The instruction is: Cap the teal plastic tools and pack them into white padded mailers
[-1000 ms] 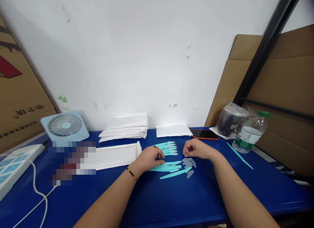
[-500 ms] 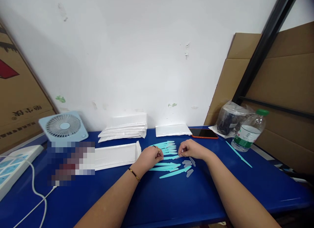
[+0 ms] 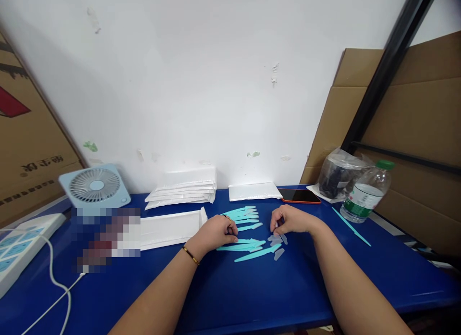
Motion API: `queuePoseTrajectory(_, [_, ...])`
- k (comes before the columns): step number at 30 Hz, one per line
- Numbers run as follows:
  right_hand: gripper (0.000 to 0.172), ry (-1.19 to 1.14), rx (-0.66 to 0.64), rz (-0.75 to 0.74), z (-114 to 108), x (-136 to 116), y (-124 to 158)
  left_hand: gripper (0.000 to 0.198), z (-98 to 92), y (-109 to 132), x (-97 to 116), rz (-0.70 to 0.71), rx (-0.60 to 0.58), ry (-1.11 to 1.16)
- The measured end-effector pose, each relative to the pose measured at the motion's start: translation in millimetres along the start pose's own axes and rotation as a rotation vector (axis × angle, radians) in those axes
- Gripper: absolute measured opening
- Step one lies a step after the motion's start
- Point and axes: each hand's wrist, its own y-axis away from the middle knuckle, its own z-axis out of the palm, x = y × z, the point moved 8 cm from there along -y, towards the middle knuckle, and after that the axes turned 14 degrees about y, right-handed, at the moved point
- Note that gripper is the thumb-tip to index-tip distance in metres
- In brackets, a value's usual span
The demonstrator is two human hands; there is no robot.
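My left hand [image 3: 220, 231] is closed at the handle end of a teal eyebrow razor [image 3: 251, 227], whose clear-capped tip points right. Beyond it lie several teal razors with capped tips [image 3: 248, 213], side by side. Nearer me is a loose group of teal razors [image 3: 241, 246], partly behind my left hand; one razor [image 3: 257, 253] lies slantwise in front. My right hand [image 3: 291, 220] is pinched just above a small pile of clear blade caps [image 3: 275, 240]; a pale bit, seemingly a cap, shows between its fingers. Another clear cap [image 3: 279, 254] lies closer to me.
White packets [image 3: 183, 188] are stacked by the wall, with one long white packet [image 3: 169, 229] before them. A flat white packet [image 3: 254, 191], a phone [image 3: 300, 196], a bottle [image 3: 365, 195] and a lone teal razor [image 3: 351, 226] lie rightward. A fan [image 3: 95, 186] and power strip [image 3: 29, 248] stand left.
My right hand has left the razor's tip and moved right, over the caps. The razor at my left hand has shifted slightly away from me, towards the row.
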Motion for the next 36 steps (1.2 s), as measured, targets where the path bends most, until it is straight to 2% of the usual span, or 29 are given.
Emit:
queuePoseTrajectory(2, [0.023,0.020,-0.016,0.034,2,2,0,0.011,-0.7,-1,-3,-0.030,0.019,-0.041])
queuePoseTrajectory(7, [0.021,0.080,0.104,0.134,-2,6,-6,0.015,-3.6,-3,-6,-0.068,0.107,-0.129])
queuePoseTrajectory(13, [0.022,0.028,0.040,0.110,5,0,-7,0.013,0.6,-4,-9,-0.088,0.086,-0.125])
queuePoseTrajectory(22, [0.027,-0.008,0.061,0.147,-2,6,-3,0.012,0.2,-4,-8,-0.088,0.099,-0.109])
queuePoseTrajectory(27, [0.021,-0.015,0.033,0.102,4,-1,-6,0.011,0.2,-4,-8,-0.086,0.098,-0.101])
queuePoseTrajectory(33, [0.020,-0.019,0.091,0.075,12,-14,-21,0.010,7.0,-10,-8,-0.090,0.104,-0.029])
queuePoseTrajectory(36, [0.023,0.004,0.128,0.073,7,-12,-19,0.011,3.4,-10,-5,-0.081,0.152,-0.042])
